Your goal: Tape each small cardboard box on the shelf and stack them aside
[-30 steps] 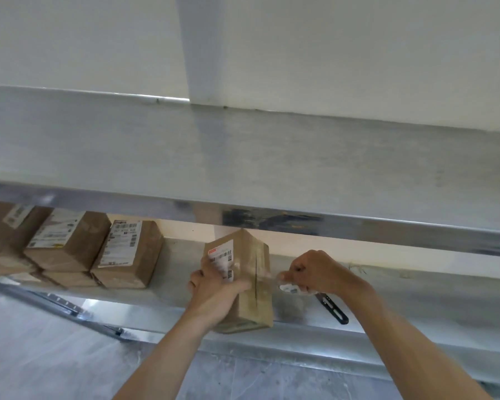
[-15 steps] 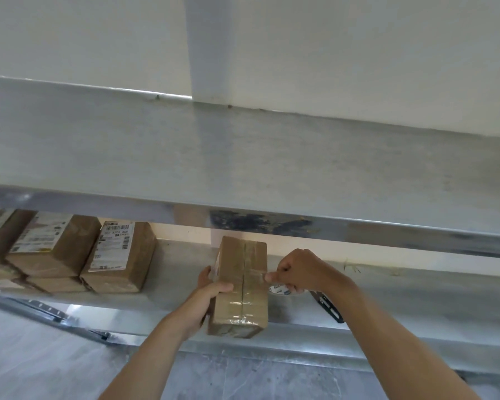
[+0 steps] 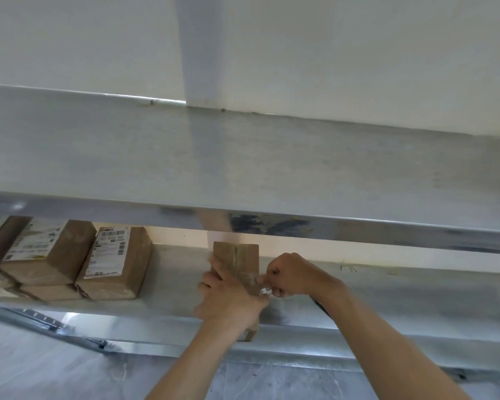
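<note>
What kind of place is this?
Probably a parcel packing or storage area: two-tier steel shelving, a stack of labelled cardboard boxes on the lower shelf, and hands taping another box.

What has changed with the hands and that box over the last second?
The left hand slid from the side of the box onto its top and now presses it flat. The right hand still pinches something small at its right edge. The stacked boxes stayed put.
</note>
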`<state>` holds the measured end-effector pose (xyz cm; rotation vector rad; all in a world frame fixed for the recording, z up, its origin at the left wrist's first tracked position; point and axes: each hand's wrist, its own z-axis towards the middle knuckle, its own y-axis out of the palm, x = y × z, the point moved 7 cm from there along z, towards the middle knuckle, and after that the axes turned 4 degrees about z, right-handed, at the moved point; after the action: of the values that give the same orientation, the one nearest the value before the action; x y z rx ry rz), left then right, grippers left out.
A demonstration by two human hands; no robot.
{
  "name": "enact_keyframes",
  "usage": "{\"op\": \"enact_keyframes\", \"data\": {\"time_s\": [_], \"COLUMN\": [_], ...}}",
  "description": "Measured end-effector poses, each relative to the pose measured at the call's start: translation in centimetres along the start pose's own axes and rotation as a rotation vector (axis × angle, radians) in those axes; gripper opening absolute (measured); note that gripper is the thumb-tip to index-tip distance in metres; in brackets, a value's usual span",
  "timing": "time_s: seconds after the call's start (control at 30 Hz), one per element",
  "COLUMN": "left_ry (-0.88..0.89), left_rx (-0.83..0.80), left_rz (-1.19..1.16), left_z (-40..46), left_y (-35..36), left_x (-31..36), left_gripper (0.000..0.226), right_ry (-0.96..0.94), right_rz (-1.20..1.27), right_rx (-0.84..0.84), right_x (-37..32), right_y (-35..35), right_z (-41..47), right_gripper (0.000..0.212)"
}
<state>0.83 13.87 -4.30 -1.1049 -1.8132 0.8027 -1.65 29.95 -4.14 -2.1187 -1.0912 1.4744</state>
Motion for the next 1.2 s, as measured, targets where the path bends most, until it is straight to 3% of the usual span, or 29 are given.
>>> {"op": "enact_keyframes", "data": {"time_s": [0.13, 0.37, 0.63, 0.8, 0.97, 1.2], "left_ry": [0.052, 0.074, 0.12, 0.123, 0.147, 0.099], "left_rx": [0.089, 0.157, 0.031, -0.029, -0.118, -0.351], "left_rz": [0.024, 0.029, -0.257, -0.405, -0.638, -0.922], "left_z": [0.4, 0.4, 0.5, 1.6, 2.5, 2.4], "left_y": [0.7, -0.1, -0.6, -0.7, 0.3, 2.6], "left_x": [0.2, -0.7, -2.8, -4.7, -5.9, -6.0], "left_gripper": [0.14, 0.135, 0.132, 0.117, 0.086, 0.119], "right_ry": [-0.01, -0.055, -0.05, -0.011, 0.005, 0.046], "right_rz": [0.073, 0.095, 0.09, 0.086, 0.039, 0.082], "right_rx": [-0.053, 0.008, -0.015, -0.001, 0.002, -0.028], "right_x": [0.5, 1.7, 1.5, 2.6, 3.3, 3.3], "right_y": [-0.4, -0.7, -1.3, -1.9, -1.8, -0.7], "right_z": [-0.7, -1.0, -1.2, -1.6, -1.8, -1.2], "right_gripper": [0.034, 0.049, 0.054, 0.05, 0.054, 0.048]}}
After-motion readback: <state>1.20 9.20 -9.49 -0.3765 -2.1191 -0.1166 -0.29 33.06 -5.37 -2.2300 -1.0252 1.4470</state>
